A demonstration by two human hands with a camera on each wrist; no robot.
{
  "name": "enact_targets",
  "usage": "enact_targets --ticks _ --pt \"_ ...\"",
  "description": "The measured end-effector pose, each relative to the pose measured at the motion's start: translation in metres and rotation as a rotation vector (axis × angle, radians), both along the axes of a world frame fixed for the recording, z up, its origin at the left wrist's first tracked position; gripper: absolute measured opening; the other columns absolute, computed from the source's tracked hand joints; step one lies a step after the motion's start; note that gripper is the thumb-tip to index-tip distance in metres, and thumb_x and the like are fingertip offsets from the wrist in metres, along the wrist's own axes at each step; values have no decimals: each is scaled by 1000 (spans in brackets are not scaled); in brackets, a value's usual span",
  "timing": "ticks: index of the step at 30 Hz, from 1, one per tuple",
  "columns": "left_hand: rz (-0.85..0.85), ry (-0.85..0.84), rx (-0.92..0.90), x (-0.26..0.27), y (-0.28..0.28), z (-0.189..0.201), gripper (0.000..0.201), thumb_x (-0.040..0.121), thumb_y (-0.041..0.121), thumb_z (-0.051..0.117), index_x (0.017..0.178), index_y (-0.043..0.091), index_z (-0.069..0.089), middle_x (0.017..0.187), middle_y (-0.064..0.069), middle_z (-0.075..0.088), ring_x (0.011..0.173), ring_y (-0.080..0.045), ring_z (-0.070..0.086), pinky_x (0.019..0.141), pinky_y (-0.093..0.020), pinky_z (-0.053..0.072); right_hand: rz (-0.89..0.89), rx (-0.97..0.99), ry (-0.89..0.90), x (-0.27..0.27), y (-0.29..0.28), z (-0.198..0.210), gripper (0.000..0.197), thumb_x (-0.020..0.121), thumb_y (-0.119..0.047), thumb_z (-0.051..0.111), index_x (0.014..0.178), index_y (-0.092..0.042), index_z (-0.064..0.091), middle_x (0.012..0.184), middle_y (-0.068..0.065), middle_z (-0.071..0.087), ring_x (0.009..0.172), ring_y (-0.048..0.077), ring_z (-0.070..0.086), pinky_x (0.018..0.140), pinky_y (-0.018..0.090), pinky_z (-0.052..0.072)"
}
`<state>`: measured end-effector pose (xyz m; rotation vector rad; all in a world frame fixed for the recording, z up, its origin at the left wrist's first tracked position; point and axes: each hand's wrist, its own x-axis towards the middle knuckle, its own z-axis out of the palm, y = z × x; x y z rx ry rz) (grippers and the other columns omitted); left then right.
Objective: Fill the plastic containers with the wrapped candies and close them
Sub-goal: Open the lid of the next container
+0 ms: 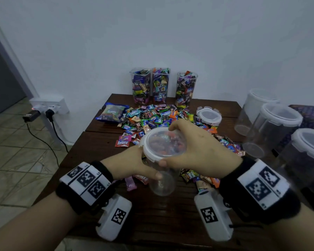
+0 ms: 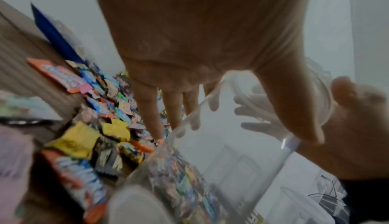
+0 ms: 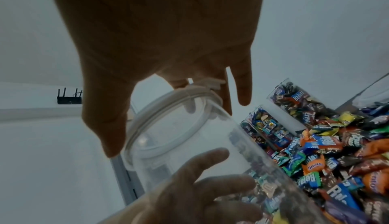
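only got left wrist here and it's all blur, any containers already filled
Observer: yes, three filled containers stand at the back of the table, none with a lid.
Operator: any spare lid lying around
Observer: one loose lid lies at the right edge of the candy pile.
Operator: the one in hand, any candy in it
Observer: the right wrist view shows the held container looking empty, with its white lid on and gripped by the right hand.
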<state>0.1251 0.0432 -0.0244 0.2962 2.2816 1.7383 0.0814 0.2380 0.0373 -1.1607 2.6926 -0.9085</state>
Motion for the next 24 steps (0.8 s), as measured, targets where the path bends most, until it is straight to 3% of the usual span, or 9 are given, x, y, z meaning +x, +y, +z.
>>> enact_targets --ticks 2,4,7,8,10,12,16,21,24 --pt "49 11 56 1 0 -6 81 62 4 81 133 21 47 129 3 61 121 -10 55 94 -23 46 16 -15 56 0 -1 -2 65 64 -53 77 112 -27 42 103 -12 48 89 8 46 73 22 39" --pt "90 30 55 2 0 -8 81 56 12 84 129 23 50 125 6 63 118 -8 57 91 -21 47 41 -12 95 0 -2 -3 66 58 -63 70 106 -30 41 97 -13 49 83 8 47 69 20 39" --pt "134 44 18 2 -1 -11 82 48 28 85 124 23 55 119 8 67 114 -7 60 95 -29 48 31 -99 32 0 -2 1 62 50 -68 57 98 -32 42 94 -12 54 83 9 52 70 30 46" --pt "139 38 10 2 -1 -12 84 47 31 86 125 24 54 119 7 67 113 -8 60 96 -32 48 9 -162 -17 -2 -1 4 61 49 -67 58 96 -31 44 96 -11 56 85 10 55 71 33 48" --pt "141 35 -4 0 -1 -13 87 47 33 86 126 30 50 123 6 64 115 -6 58 98 -33 48 -43 -276 -72 -14 1 12 62 50 -66 63 97 -31 46 99 -11 59 85 4 57 71 27 49" --pt "141 20 -1 -1 -2 -13 89 46 33 86 126 33 48 125 6 62 118 -5 56 100 -33 47 -125 -326 -88 -35 2 17 66 57 -68 71 103 -28 46 103 -14 57 86 1 55 73 24 47" --pt "123 -16 25 -2 -4 -13 92 42 36 90 123 37 48 126 7 61 120 -7 55 101 -38 46 -360 -159 -79 -101 7 8 57 76 -49 70 114 -17 42 111 2 50 93 20 49 78 31 38" --pt "110 -48 52 -6 -2 -10 85 45 28 85 121 39 47 120 18 62 118 -3 55 91 -25 48 -569 89 -105 -178 15 -20 75 77 -48 71 128 -3 38 128 19 51 110 34 52 82 36 39" --pt "123 -55 61 -7 -1 -11 90 46 27 84 126 34 45 125 12 59 120 -3 54 92 -22 48 -649 215 -136 -213 22 -41 81 77 -43 73 133 1 33 133 26 48 115 40 51 83 40 41"
